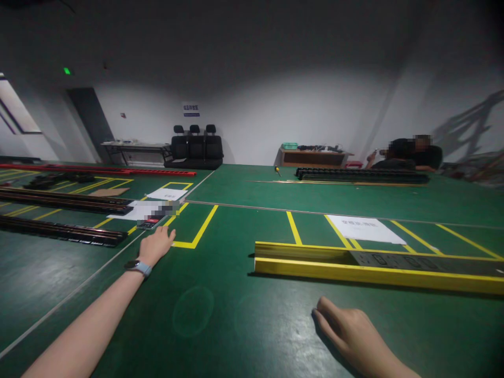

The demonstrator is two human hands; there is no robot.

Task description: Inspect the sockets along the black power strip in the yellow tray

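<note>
My left hand [156, 245], with a watch [137, 268] on its wrist, reaches forward over the green tabletop [240, 315]. Its fingers are slightly bent and apart, with nothing visible in them. Just beyond the fingertips lies a dark, flat device [148, 224], partly blurred, beside white paper [126, 211]. My right hand [350, 328] rests on the tabletop at the lower right, its fingers curled in and nothing showing in them. In front of it, and apart from it, a long yellow channel-shaped rail [315, 265] lies across the table, with a dark inside face.
Several dark rails [66, 233] and a red rail [118, 170] lie at left. A printed sheet [366, 229] sits behind the yellow rail among yellow tape lines. Farther back are a black ribbed strip [358, 176], black seats [197, 149], and people [409, 153] at right.
</note>
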